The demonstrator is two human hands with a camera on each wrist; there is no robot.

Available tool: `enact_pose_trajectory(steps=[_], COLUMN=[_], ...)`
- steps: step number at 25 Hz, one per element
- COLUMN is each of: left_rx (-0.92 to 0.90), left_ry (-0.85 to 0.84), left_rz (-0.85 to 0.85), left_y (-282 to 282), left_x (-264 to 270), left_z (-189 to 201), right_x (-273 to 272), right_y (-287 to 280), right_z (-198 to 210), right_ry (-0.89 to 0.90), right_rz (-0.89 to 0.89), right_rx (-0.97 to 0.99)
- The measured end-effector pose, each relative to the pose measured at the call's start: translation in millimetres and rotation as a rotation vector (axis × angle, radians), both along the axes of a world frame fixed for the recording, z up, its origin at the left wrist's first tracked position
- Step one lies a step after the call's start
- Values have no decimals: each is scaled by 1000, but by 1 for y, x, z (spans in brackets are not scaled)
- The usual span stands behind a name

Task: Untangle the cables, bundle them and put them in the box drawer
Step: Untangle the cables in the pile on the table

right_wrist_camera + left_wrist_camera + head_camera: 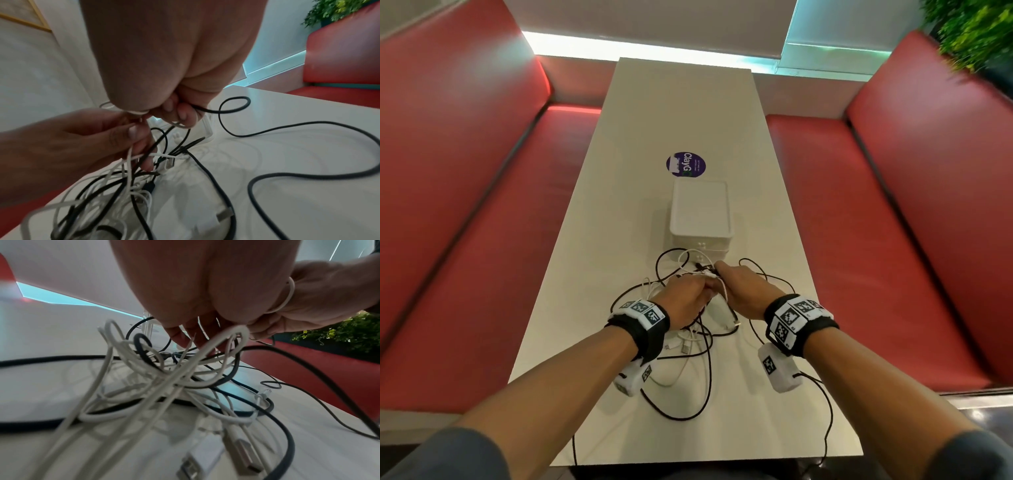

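Observation:
A tangle of white cables (164,378) and black cables (690,414) lies on the white table (654,113), just in front of a white box (701,212) with small drawer knobs facing me. My left hand (703,286) is lifted over the tangle, its curled fingers (133,133) pinching white strands. My right hand (719,274) is close beside it, fingers (183,112) curled round a black cable (287,177) and a white loop. USB plugs (244,456) rest on the table below the hands. The box drawers look closed.
A round purple sticker (686,164) is stuck on the table beyond the box. Red bench seats flank the table at left (482,240) and right (876,240). One black cable (828,428) trails over the near table edge. A plant (976,31) stands at far right.

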State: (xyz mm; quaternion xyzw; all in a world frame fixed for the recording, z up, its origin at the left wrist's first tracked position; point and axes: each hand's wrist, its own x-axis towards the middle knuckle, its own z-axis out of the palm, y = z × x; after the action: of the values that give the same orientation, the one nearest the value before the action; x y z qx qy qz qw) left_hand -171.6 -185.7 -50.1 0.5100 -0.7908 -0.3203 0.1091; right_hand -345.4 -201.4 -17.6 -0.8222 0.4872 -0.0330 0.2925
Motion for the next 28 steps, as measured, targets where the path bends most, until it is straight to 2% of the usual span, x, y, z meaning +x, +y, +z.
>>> enact_pose_trajectory(steps=[6, 8, 10, 12, 14, 18, 23, 26, 28], left_rx=[5, 9, -9, 15, 54, 30, 98, 89, 93], left_ry=[-226, -259, -268, -189, -90, -79, 107, 8, 20], left_rz=[61, 26, -20, 29, 87, 14, 86, 2, 2], left_y=[7, 2, -3, -6, -8, -5, -3, -1, -1], left_x=[8, 8, 8, 10, 12, 13, 21, 20, 19], left_z=[-4, -3, -2, -3, 0, 9, -3, -1, 3], right_x=[-13, -20, -20, -14, -6, 9, 17, 18, 18], right_y=[-26, -32, -30, -21, -12, -5, -5, -4, -2], right_z=[35, 45, 44, 29, 12, -4, 1, 4, 5], right_ry=[-315, -398, -314, -125, -32, -26, 68, 154, 164], right_rz=[-490, -591, -522, -316, -193, -67, 78, 116, 113], right_rx=[-87, -123, -73, 31, 109, 73, 67, 36, 3])
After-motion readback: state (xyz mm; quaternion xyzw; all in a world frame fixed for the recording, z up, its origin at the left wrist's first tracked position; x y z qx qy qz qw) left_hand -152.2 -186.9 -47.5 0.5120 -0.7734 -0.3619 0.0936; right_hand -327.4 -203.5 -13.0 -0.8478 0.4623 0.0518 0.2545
